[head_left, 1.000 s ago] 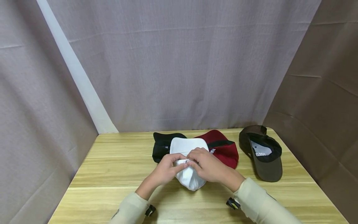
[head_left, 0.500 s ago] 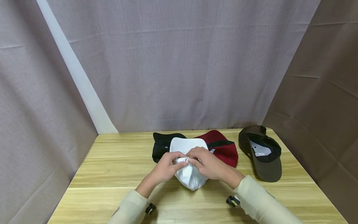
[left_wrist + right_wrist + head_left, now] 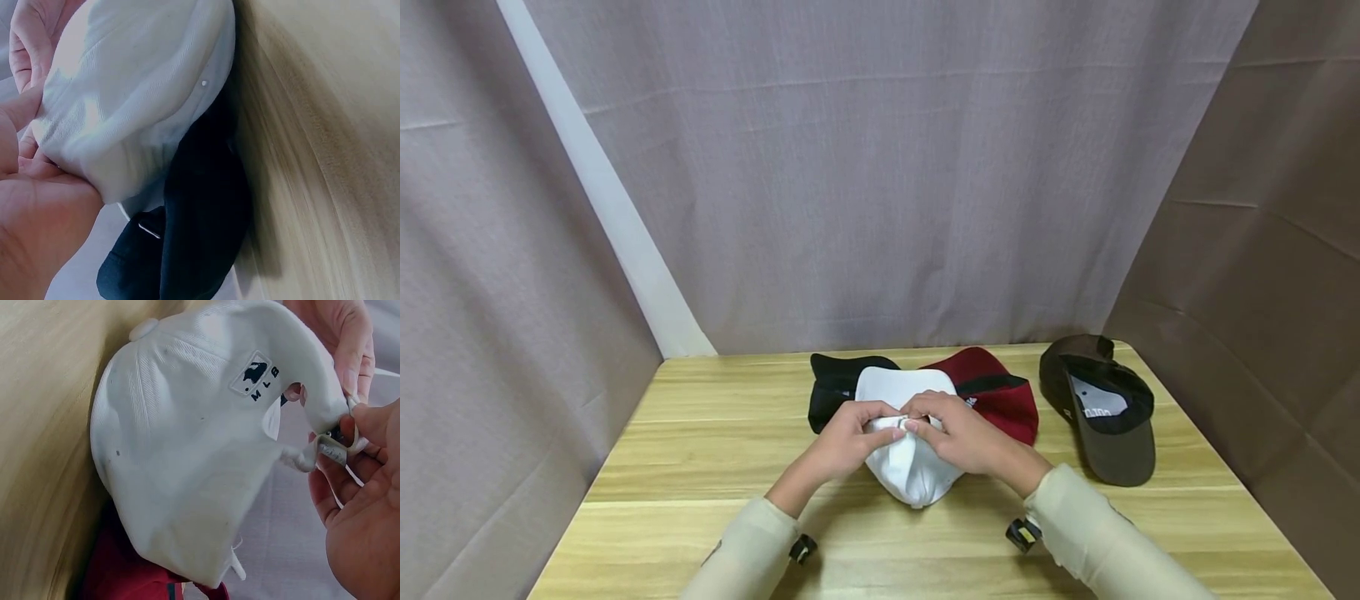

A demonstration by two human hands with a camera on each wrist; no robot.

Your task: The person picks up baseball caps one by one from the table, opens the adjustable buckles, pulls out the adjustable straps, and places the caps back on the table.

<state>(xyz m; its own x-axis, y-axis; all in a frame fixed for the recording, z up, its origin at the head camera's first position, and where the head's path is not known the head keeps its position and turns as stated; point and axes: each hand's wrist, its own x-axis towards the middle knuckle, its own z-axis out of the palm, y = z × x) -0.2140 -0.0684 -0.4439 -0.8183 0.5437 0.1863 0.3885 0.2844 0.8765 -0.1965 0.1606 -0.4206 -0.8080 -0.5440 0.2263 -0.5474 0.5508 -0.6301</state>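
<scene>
A white baseball cap [image 3: 908,482] stands between my hands, its brim pointing to the far side and its crown towards me. My left hand [image 3: 846,442] pinches the back edge of the cap from the left. From the other side my right hand [image 3: 966,437] holds the back strap [image 3: 333,453] between thumb and fingers, close to a small dark buckle. The right wrist view shows an embroidered logo [image 3: 254,376] beside the strap opening. In the left wrist view, fingers of both hands meet at the rim of the white crown [image 3: 137,81].
A black cap [image 3: 829,402] sits behind the white one on the left, a dark red cap [image 3: 1009,410] on the right. Farther right, a dark brown cap [image 3: 1122,454] lies tipped over near the edge of the wooden table [image 3: 715,450]. Grey curtains [image 3: 880,208] hang behind.
Both hands have shifted very slightly up and away, still on the back of the white cap. The crown tilts a little with them. The other caps stay put.
</scene>
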